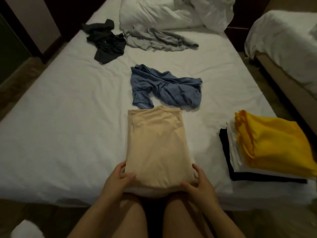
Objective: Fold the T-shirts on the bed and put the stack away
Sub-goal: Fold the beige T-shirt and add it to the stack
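A peach T-shirt (pixel 157 143) lies on the white bed (pixel 65 117), folded into a long narrow rectangle with its collar at the far end. My left hand (pixel 118 177) grips its near left corner, thumb on top. My right hand (pixel 199 182) grips the near right corner the same way. Beyond it lies a crumpled blue T-shirt (pixel 166 87). Farther back are a crumpled black T-shirt (pixel 106 42) and a crumpled grey T-shirt (pixel 157 39). A stack of folded shirts (pixel 267 145), yellow on top of white and black, sits at the bed's near right.
White pillows and a bunched duvet (pixel 176 11) fill the head of the bed. A second bed (pixel 284 36) stands to the right across a narrow strip of floor. A dark wall and a door frame run along the left side.
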